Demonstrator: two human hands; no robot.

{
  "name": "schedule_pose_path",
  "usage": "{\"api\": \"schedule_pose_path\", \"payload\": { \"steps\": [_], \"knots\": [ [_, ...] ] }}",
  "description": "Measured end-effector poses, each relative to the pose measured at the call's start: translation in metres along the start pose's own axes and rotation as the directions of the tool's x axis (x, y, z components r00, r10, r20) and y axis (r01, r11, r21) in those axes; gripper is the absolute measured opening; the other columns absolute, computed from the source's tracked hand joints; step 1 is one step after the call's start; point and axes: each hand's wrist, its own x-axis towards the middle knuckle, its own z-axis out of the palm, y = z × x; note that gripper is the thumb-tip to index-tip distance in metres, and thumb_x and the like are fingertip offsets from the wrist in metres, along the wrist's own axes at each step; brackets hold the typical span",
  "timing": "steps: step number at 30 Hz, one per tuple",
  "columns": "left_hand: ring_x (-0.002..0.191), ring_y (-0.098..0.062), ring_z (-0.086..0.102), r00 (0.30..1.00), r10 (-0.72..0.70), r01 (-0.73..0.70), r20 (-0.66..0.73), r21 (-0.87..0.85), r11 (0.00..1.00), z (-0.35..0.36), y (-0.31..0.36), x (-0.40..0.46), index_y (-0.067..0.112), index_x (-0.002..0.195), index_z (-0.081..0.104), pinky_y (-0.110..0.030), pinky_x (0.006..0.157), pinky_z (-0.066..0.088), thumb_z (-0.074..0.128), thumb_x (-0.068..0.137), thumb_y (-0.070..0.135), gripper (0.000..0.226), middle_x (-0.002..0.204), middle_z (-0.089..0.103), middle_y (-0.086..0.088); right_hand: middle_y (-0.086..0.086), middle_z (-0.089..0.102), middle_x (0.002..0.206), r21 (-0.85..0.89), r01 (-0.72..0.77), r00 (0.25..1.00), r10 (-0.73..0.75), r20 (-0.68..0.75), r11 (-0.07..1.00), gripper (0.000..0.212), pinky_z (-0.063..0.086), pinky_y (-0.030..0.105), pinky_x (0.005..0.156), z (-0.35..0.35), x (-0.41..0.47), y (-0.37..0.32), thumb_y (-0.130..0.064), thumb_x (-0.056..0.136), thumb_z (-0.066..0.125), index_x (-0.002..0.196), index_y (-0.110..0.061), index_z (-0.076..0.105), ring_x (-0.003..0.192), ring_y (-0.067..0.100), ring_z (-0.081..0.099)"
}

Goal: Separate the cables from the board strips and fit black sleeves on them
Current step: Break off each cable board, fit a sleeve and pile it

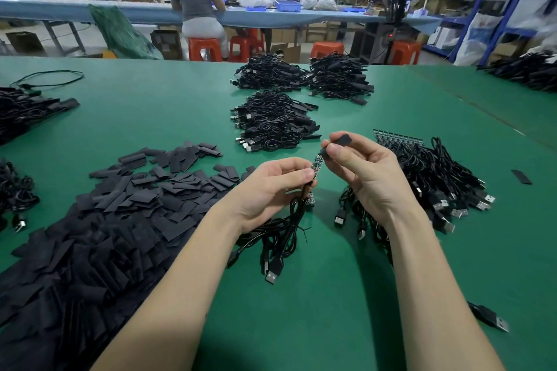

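My left hand [271, 187] pinches a black cable just below its small circuit board [317, 163], which points up and to the right. The cable's coil and USB plug [272, 274] hang down onto the green table [316, 310]. My right hand [361, 169] pinches a flat black sleeve [342, 141] at the board's upper tip. A bundle of cables joined to a board strip [398, 137] lies right of my right hand. A large heap of loose black sleeves [120, 214] spreads across the left.
Three piles of sleeved cables [271, 126] lie further back at the centre. More cable heaps sit at the left edge [18, 114] and far right [527, 69]. A lone sleeve [521, 177] and a loose USB plug [491, 318] lie at the right. Two people sit at a distant bench.
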Motion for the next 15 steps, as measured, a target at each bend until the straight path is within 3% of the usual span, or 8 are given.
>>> {"api": "schedule_pose_path", "payload": {
  "steps": [9, 15],
  "knots": [
    [0.073, -0.007, 0.060, 0.994, -0.040, 0.021, 0.105, 0.176, 0.984, -0.003, 0.010, -0.007, 0.009, 0.097, 0.063, -0.014, 0.068, 0.046, 0.064, 0.087, 0.010, 0.009, 0.080, 0.065, 0.004, 0.001, 0.078, 0.091, -0.009, -0.134, 0.984, 0.134, 0.121, 0.991, 0.024, 0.057, 0.017, 0.073, -0.009, -0.003, 0.000, -0.023, 0.059, 0.085, 0.083, -0.024, 0.082, 0.083, 0.007, 0.073],
    [0.073, -0.005, 0.064, 0.991, -0.051, 0.022, 0.121, 0.229, 0.973, -0.007, 0.016, -0.011, 0.009, 0.098, 0.063, -0.011, 0.067, 0.046, 0.065, 0.088, 0.009, 0.010, 0.079, 0.067, 0.007, 0.000, 0.078, 0.094, 0.008, -0.144, 0.969, 0.140, 0.204, 0.989, 0.032, 0.057, 0.017, 0.073, -0.013, -0.005, 0.000, -0.027, 0.056, 0.093, 0.086, -0.024, 0.081, 0.084, 0.007, 0.072]
  ]
}}
